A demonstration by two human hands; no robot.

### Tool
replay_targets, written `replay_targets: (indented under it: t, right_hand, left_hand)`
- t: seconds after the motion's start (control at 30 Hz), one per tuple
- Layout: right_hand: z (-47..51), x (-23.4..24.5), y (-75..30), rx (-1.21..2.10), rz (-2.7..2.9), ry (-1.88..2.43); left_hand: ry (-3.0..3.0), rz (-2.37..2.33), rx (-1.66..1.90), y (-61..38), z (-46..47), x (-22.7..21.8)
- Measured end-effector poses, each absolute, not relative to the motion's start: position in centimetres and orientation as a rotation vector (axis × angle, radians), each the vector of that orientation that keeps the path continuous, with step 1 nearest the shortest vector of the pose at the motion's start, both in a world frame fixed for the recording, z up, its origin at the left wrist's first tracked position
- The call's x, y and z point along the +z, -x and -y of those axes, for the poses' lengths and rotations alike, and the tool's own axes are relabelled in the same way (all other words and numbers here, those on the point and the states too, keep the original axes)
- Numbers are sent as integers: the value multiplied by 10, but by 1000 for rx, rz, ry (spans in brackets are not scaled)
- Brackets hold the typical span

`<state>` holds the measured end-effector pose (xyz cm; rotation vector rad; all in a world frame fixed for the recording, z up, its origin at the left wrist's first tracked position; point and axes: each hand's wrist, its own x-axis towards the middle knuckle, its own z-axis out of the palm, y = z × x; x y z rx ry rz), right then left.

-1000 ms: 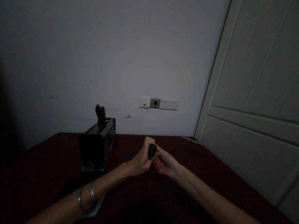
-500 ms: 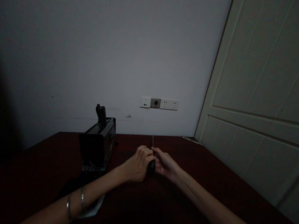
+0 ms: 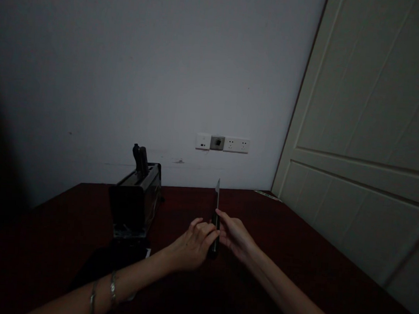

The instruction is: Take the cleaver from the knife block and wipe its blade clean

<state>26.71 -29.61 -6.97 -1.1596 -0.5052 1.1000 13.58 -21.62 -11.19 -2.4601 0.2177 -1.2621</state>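
A knife (image 3: 216, 200) points away from me over the dark red table (image 3: 290, 239), its thin blade edge-on and its dark handle between my hands. My left hand (image 3: 192, 244) is curled round the handle from the left. My right hand (image 3: 235, 235) touches the handle and the base of the blade from the right, fingers partly stretched. To the left stands a dark knife block (image 3: 136, 199) with a black handle (image 3: 140, 158) sticking up from its top slot.
A grey wall with a row of white sockets (image 3: 222, 143) runs behind the table. A pale panelled door (image 3: 368, 139) closes the right side. A dark cloth (image 3: 109, 260) lies in front of the block. The room is dim.
Both hands have come down and towards me with the knife. The blade, hidden a second ago, now shows pointing away above my fingers.
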Motion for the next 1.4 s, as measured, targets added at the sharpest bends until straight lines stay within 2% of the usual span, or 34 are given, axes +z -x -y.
replay_targets:
  t: [0.6, 1.13, 1.4]
  right_hand:
    - [297, -87, -254, 966, 425, 1072]
    - [293, -90, -250, 928, 353, 1119]
    - [289, -98, -249, 924, 349, 1159]
  left_hand:
    - [2366, -4, -1099, -137, 230, -152]
    - [2340, 59, -940, -136, 242, -164]
    - [2629, 114, -719, -122, 258, -149]
